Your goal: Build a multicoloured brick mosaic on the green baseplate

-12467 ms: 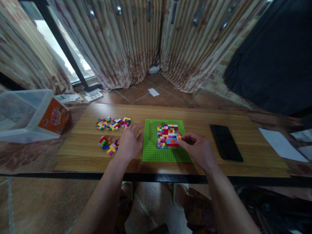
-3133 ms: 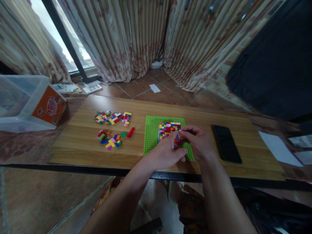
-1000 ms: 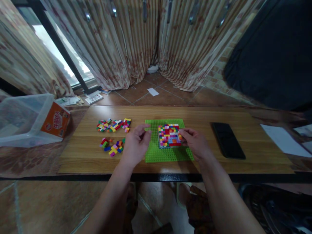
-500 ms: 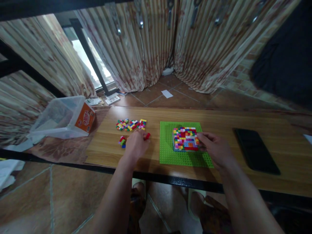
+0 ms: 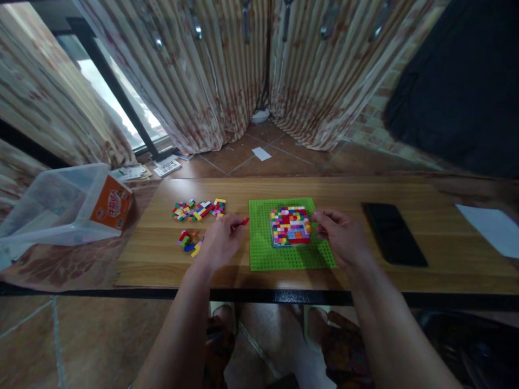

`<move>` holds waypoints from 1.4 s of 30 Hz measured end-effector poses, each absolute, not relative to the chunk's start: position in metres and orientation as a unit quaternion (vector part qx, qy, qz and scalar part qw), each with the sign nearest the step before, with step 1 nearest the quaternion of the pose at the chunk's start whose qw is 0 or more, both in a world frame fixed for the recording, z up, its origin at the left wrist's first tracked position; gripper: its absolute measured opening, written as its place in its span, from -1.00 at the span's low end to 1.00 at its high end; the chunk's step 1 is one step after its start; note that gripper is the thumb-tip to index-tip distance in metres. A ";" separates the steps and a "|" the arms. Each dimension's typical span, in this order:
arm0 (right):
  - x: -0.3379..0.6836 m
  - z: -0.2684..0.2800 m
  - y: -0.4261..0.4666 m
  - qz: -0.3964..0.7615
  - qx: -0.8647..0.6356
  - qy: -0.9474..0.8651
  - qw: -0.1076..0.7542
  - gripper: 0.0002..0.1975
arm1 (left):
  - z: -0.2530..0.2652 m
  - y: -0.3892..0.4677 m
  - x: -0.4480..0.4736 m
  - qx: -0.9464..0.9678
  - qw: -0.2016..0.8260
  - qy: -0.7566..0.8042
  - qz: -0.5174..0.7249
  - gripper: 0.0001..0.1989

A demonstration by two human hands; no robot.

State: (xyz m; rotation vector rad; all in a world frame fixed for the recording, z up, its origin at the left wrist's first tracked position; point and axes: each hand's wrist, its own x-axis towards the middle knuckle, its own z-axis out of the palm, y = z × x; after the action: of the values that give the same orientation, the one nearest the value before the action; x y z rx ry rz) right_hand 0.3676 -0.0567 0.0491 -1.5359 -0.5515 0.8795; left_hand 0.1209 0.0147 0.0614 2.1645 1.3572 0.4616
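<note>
My left hand is closed in a pinch on a red toy brick, just left of the green baseplate. On that baseplate sits a flat, square build of many-coloured bricks. Close by the build's right edge is my right hand, its fingers curled together. Whatever its fingertips may hold is hidden, and I cannot tell whether they touch the build. Loose bricks lie in a pile beyond my left hand, and a smaller group of bricks lies to its left.
A black phone or tablet lies right of the baseplate on the wooden table. White paper is at the far right. A clear plastic bin with an orange label stands beyond the table's left end.
The view has shifted, so the table sits further left. My left hand has carried the red brick toward the baseplate, uncovering more loose bricks. My right hand stays by the build's right edge.
</note>
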 end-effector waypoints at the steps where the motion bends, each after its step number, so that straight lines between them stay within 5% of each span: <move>1: 0.368 0.050 -0.057 0.379 -0.658 -0.233 0.607 -0.65 | 0.062 0.014 0.123 0.805 0.286 0.487 0.182 -0.77; 16: 0.366 0.053 -0.058 0.301 -0.616 -0.313 0.657 -0.78 | 0.064 -0.007 0.155 0.831 0.298 0.366 0.295 -0.80; 24: 0.350 0.065 -0.072 0.184 -0.543 -0.651 0.498 -0.86 | 0.064 -0.016 0.169 0.838 0.309 0.320 0.317 -0.82; 42: 0.361 0.061 -0.074 0.084 -0.569 -0.716 0.395 -0.90 | 0.066 -0.015 0.170 0.813 0.324 0.346 0.339 -0.81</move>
State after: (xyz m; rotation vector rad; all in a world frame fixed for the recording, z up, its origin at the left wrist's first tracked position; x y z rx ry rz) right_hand 0.3607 -0.0739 0.0613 -1.4437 -1.8162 0.2131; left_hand 0.1700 -0.0146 0.0663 2.1331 0.9079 0.8882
